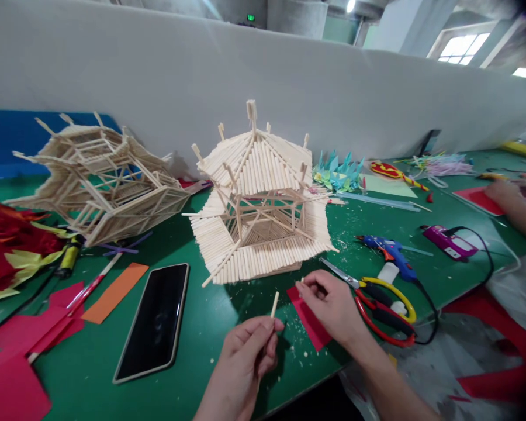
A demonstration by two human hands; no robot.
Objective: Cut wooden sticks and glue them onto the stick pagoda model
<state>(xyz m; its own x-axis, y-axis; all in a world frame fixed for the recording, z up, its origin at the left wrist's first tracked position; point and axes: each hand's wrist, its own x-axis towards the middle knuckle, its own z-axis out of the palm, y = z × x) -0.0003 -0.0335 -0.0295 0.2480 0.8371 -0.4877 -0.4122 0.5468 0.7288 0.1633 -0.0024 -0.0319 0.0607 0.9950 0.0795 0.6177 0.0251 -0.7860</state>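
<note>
Between thumb and fingers, my left hand (249,348) pinches a short wooden stick (274,304) that points upward. My right hand (326,304) is closed in a pinch over a strip of red paper (309,321); a small pale tip, perhaps a stick end, shows at its fingertips. Just beyond both hands stands a pavilion model (263,234) built of thin wooden sticks, with a pointed roof and a wide lower skirt. Right of my right hand lie scissors (377,301) with yellow and red handles. Small wood scraps are scattered on the green table (228,374).
A second stick structure (118,181) leans at the left. A phone (153,321), orange paper (116,292) and red paper (13,386) lie left. A blue glue gun (390,254) with a cord and a purple device (449,241) sit right. Another person's hand (508,196) is at far right.
</note>
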